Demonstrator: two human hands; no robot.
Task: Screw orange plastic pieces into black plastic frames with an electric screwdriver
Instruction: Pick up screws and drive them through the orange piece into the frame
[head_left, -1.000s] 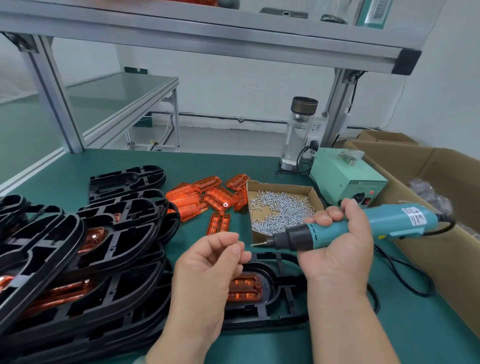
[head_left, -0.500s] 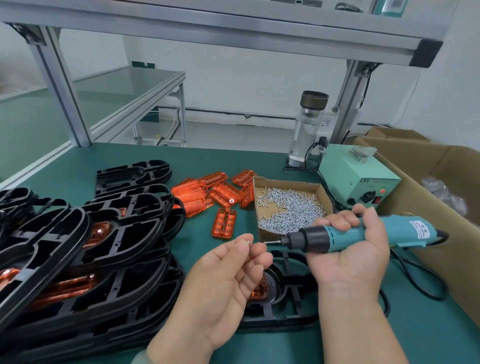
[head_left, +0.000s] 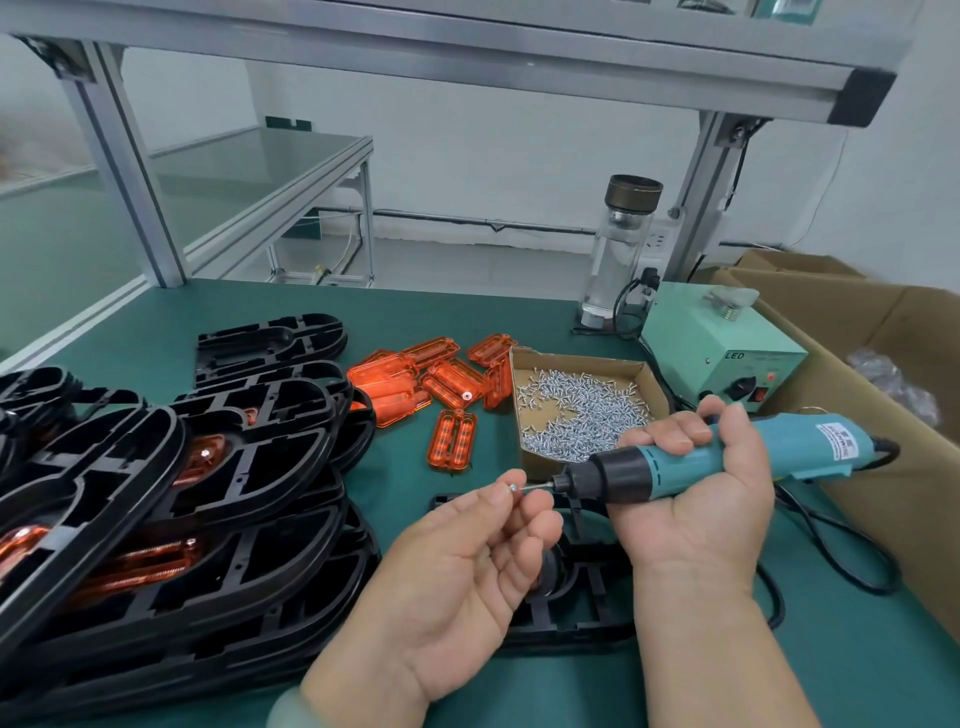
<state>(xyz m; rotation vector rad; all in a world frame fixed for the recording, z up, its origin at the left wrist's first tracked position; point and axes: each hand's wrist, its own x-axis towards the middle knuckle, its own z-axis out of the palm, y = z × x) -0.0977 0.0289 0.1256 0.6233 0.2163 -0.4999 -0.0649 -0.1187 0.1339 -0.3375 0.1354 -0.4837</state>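
Now, screw meets bit.
My left hand (head_left: 467, 561) pinches the screw (head_left: 513, 488) at the tip of the bit (head_left: 540, 486); my right hand (head_left: 696, 499) grips the driver (head_left: 810, 447), whose long axis lies level and points left. The frame (head_left: 571, 618) lies on the table under both hands.

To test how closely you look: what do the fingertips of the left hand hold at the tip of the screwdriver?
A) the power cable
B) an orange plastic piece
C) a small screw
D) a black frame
C: the left hand pinches a small silver screw in its fingertips, right at the bit of the screwdriver that the right hand grips.
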